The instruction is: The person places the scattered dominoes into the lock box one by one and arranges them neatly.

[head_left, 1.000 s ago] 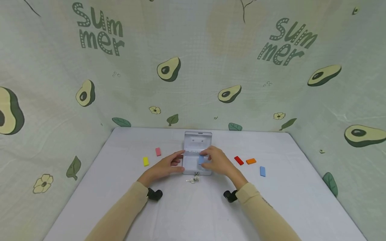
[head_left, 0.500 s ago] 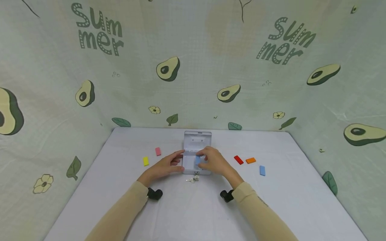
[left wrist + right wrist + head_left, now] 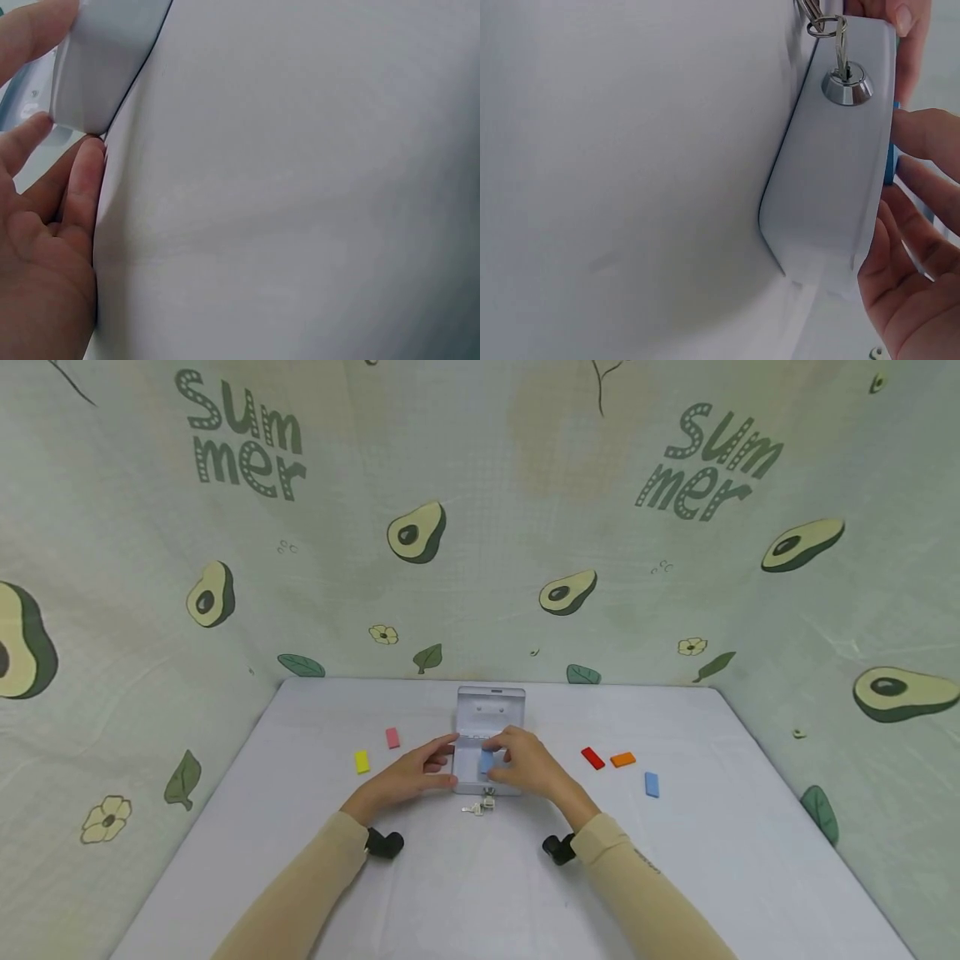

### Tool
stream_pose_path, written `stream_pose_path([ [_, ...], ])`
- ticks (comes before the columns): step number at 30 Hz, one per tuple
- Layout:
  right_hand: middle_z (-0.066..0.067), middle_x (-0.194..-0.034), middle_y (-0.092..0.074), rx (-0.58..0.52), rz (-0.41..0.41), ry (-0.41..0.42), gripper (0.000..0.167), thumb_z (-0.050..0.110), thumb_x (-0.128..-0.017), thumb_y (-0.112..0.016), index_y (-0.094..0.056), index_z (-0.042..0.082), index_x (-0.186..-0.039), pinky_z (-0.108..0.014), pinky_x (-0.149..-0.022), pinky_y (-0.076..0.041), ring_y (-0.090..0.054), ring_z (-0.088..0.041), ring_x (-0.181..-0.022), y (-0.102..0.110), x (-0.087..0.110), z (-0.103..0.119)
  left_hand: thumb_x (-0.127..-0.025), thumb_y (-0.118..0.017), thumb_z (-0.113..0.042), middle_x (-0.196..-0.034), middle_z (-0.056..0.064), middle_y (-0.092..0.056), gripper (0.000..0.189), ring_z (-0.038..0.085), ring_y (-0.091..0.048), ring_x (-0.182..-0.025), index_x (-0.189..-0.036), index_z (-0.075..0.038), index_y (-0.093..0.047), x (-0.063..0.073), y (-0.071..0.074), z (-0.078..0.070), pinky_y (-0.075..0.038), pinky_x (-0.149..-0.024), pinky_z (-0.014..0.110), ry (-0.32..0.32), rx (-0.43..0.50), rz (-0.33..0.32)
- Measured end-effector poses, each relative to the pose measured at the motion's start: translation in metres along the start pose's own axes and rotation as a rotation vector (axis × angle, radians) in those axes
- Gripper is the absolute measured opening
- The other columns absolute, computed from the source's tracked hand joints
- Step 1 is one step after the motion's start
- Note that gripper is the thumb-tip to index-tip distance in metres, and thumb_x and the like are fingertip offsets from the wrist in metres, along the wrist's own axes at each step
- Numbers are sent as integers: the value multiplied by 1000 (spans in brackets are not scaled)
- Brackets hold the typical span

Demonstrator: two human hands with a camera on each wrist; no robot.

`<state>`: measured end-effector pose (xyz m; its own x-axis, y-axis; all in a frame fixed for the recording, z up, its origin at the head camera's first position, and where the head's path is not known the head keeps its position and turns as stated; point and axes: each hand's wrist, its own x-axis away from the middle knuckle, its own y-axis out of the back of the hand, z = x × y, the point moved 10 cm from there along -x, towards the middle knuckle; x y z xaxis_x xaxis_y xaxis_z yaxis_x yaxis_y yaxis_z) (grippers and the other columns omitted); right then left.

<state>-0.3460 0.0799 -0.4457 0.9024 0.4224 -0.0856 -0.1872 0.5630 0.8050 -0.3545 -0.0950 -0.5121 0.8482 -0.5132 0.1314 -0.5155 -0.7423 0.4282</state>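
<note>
A small pale metal cash box (image 3: 467, 767) stands with its lid up, a key in its front lock (image 3: 847, 82). In the head view my right hand (image 3: 531, 766) is over the box and pinches a flat blue block (image 3: 487, 761) between thumb and fingers. From the right wrist only an edge of that block (image 3: 890, 154) shows above the rim. My left hand (image 3: 414, 775) touches the box's left side, thumb near the front corner and index finger near the hinge. Its other fingers lie beside the wall in the left wrist view.
Left of the box lie a yellow block (image 3: 362, 762) and a pink block (image 3: 392, 738). To the right are a red block (image 3: 592, 758), an orange block (image 3: 622, 760) and another blue block (image 3: 652, 785). Spare keys (image 3: 474, 808) hang at the box's front.
My right hand has shifted a little leftward inside the box, carrying the blue block with it. The left hand stays against the box's left side.
</note>
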Motion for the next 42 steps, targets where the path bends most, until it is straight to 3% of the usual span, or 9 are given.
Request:
stream_pose_path([
  [7,-5,-112,-66,8,7,27,40,14,-90,-86,-75,8,-127,-34,-81,-59,-62,-20,-96,-5,-2,5,-98,-78,-34,-164,8,-46,82,30,-48,-143,-167,-26,-34,-1,-1,3,-40,-122,52,4,4,3],
  [15,-4,-111,-65,16,2,-4,41,17,-91,-86,-75,10,-130,-32,-79,-57,-61,-17,-94,-8,-4,4,-96,-80,-37,-163,4,-47,82,26,-48,-143,-166,-31,-36,-2,0,5,-40,-123,48,16,-7,-3],
  [29,-7,-117,-67,-1,6,7,40,16,-92,-84,-74,10,-130,-34,-81,-56,-62,-21,-95,-13,-7,8,-98,-79,-37,-163,9,-48,82,30,-49,-142,-166,-27,-36,2,3,6,-41,-122,51,20,-17,-18],
  [42,-8,-117,-67,-6,9,25,40,15,-92,-84,-74,8,-130,-32,-81,-57,-60,-16,-89,-16,-11,11,-98,-78,-37,-163,7,-48,82,28,-49,-142,-167,-27,-35,-2,0,5,-40,-123,50,8,-15,-5],
])
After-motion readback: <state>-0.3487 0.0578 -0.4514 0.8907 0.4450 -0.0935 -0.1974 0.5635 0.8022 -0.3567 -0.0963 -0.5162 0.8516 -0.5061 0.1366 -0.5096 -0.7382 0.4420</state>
